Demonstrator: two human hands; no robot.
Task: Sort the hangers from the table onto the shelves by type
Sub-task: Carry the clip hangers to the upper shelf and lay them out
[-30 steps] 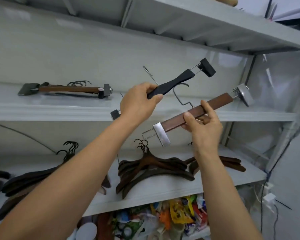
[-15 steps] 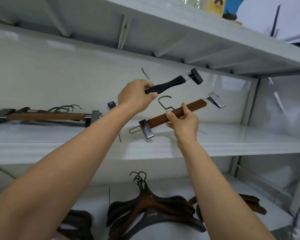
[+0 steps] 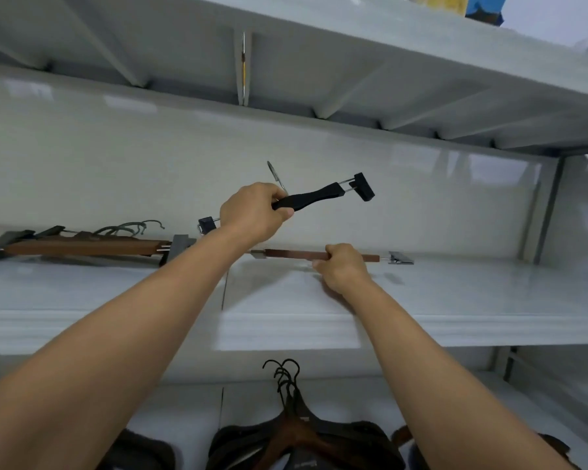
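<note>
My left hand (image 3: 255,212) grips a black clip hanger (image 3: 316,197) by its middle and holds it tilted in the air above the middle shelf (image 3: 455,300). A brown wooden clip hanger (image 3: 296,254) with metal clips lies flat on that shelf, and my right hand (image 3: 343,266) is closed around its bar. Further left on the same shelf rests a pile of brown wooden clip hangers (image 3: 82,246).
On the lower shelf sits a heap of dark coat hangers (image 3: 299,435) with black hooks. The upper shelf (image 3: 387,79) runs overhead with ribs under it. A grey upright post (image 3: 543,212) stands at the right end of the shelving.
My right hand has lowered the brown clip hanger from mid-air down flat onto the middle shelf. The left hand keeps the black hanger raised, and my view has tilted upward.
</note>
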